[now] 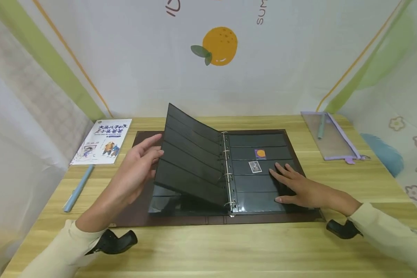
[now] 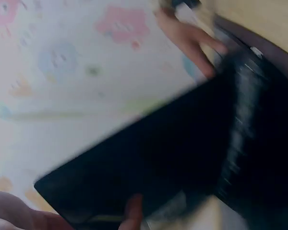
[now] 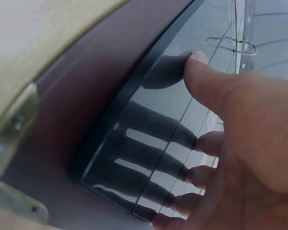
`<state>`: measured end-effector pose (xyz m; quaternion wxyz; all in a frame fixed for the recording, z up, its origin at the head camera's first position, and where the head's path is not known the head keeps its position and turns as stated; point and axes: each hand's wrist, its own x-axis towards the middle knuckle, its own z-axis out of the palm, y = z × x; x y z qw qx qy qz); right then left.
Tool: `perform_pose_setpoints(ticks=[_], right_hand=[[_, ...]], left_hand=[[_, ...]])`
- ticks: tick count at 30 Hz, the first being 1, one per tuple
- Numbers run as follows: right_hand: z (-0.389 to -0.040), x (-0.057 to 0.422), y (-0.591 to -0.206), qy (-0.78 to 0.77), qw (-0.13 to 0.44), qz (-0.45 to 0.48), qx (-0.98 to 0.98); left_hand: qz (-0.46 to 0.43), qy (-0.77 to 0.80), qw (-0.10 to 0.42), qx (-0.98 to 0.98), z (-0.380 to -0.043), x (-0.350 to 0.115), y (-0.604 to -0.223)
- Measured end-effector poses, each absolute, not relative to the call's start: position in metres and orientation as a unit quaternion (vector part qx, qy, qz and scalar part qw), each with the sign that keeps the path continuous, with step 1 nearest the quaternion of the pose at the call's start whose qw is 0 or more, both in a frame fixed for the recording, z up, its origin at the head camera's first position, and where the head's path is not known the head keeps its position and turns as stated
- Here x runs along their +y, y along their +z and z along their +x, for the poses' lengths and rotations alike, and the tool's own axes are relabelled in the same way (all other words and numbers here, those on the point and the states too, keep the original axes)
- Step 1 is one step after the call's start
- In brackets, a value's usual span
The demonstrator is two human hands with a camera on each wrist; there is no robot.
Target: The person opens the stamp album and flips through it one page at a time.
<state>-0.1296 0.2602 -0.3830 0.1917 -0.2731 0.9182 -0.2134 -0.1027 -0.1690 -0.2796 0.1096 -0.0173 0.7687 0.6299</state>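
A brown ring-bound stamp album (image 1: 180, 220) lies spread on the table. My left hand (image 1: 137, 166) pinches the outer edge of raised black pages (image 1: 191, 158), tilted up from the rings on the left side; the left wrist view is blurred, with a finger (image 2: 133, 213) against the dark page. On the right page (image 1: 257, 200), my right hand (image 1: 299, 189) rests with fingers spread, and its fingertips touch the glossy pockets in the right wrist view. Left of those fingers sit a purple-and-orange stamp (image 1: 260, 154) and a white-bordered stamp (image 1: 255, 166).
A white booklet (image 1: 102, 142) lies at the back left, with a blue pen (image 1: 78, 189) in front of it. At the back right is a purple-edged mesh pouch (image 1: 333, 144) with a green pen (image 1: 321, 126). Curtains surround the wooden table (image 1: 208, 251).
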Motion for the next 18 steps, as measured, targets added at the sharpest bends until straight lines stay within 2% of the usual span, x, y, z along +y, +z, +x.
perform_pose_setpoints(ticks=[5, 9, 18], right_hand=[[-0.127, 0.263, -0.383, -0.217, 0.188, -0.264, 0.921], [-0.129, 0.264, -0.384, -0.214, 0.184, -0.266, 0.922], [-0.130, 0.261, -0.387, -0.209, 0.186, -0.265, 0.923]], left_hand=[[-0.039, 0.534, 0.115, 0.837, -0.121, -0.197, -0.319], [-0.030, 0.439, 0.089, 0.894, -0.127, -0.204, -0.347], [0.045, 0.227, 0.043, 0.972, -0.124, -0.194, -0.371]])
